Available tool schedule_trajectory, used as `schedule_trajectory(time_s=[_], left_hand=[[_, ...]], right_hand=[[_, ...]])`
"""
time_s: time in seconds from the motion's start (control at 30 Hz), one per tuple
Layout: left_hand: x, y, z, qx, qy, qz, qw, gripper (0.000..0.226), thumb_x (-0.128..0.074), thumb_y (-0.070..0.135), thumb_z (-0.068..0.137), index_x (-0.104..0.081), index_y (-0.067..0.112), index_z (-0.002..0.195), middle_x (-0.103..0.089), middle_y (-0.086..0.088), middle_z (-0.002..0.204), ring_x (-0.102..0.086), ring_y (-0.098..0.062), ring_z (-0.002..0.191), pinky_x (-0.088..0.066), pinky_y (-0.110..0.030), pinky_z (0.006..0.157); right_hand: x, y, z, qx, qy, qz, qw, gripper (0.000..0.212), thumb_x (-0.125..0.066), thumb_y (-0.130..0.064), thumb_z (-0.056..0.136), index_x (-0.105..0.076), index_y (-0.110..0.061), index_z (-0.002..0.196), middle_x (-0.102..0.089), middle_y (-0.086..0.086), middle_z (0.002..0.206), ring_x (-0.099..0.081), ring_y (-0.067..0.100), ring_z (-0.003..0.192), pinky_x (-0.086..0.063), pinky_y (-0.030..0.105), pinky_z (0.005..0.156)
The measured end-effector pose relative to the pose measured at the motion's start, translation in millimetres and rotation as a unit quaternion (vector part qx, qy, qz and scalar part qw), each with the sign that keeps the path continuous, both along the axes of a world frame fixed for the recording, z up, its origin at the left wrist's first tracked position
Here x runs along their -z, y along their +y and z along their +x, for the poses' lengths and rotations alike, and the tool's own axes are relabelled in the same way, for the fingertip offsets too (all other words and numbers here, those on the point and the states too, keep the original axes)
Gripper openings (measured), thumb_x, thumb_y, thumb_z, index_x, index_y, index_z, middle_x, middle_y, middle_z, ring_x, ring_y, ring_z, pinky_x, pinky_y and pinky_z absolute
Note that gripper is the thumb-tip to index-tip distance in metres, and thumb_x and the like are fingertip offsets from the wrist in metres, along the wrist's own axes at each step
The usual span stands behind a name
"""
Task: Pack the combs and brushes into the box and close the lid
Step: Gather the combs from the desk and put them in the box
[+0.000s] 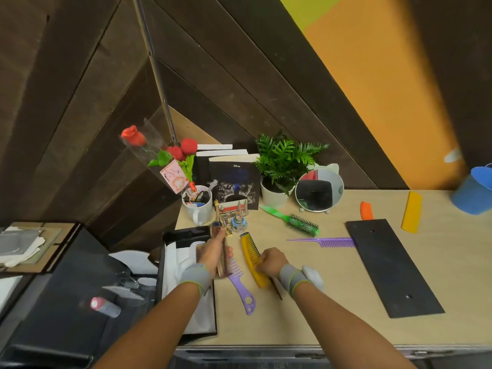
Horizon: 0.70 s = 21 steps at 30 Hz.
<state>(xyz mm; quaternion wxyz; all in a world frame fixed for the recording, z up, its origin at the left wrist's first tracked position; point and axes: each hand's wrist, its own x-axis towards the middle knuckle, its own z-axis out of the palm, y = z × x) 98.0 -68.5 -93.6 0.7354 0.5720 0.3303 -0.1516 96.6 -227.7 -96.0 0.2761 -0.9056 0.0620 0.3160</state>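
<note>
An open black box (186,234) with white lining stands at the table's left edge. My left hand (213,251) holds a brown comb (223,251) upright beside the box's right wall. My right hand (271,263) is closed on a yellow comb (251,258) lying on the table. A purple handled comb (241,284) lies between my hands. Farther right lie a purple tail comb (327,241), a green round brush (295,221), a small orange comb (366,210) and a yellow comb (411,214). The flat black lid (391,267) rests at the right.
At the back stand a white mug (197,209), small souvenirs (234,219), books (231,179), a potted plant (279,169) and a round mirror (318,191). A blue bucket (475,190) sits at far right. A dark surface with clutter lies left of the table.
</note>
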Motion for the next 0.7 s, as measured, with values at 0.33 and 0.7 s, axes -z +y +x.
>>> schedule_trajectory(time_s=[0.33, 0.7], left_hand=[[-5, -26, -7, 0.086, -0.072, 0.029, 0.993, 0.034, -0.064, 0.016, 0.086, -0.058, 0.003, 0.117, -0.063, -0.018, 0.104, -0.061, -0.03, 0.095, -0.047, -0.048, 0.099], [-11, -17, -16, 0.005, -0.072, 0.031, 0.997, 0.016, -0.045, 0.002, 0.094, -0.049, 0.012, 0.082, -0.052, -0.01, 0.069, -0.053, -0.019, 0.059, -0.047, -0.027, 0.061]], right_hand=[[-22, -1, 8, 0.117, 0.03, 0.245, 0.962, 0.03, -0.062, 0.001, 0.084, -0.049, -0.015, 0.063, -0.051, -0.01, 0.026, -0.046, -0.003, 0.022, -0.034, 0.007, 0.028], [3, -13, -3, 0.089, -0.039, 0.039, 0.995, 0.025, -0.063, -0.027, 0.083, -0.062, -0.006, 0.096, -0.065, 0.016, 0.114, -0.06, 0.03, 0.107, -0.046, 0.03, 0.084]])
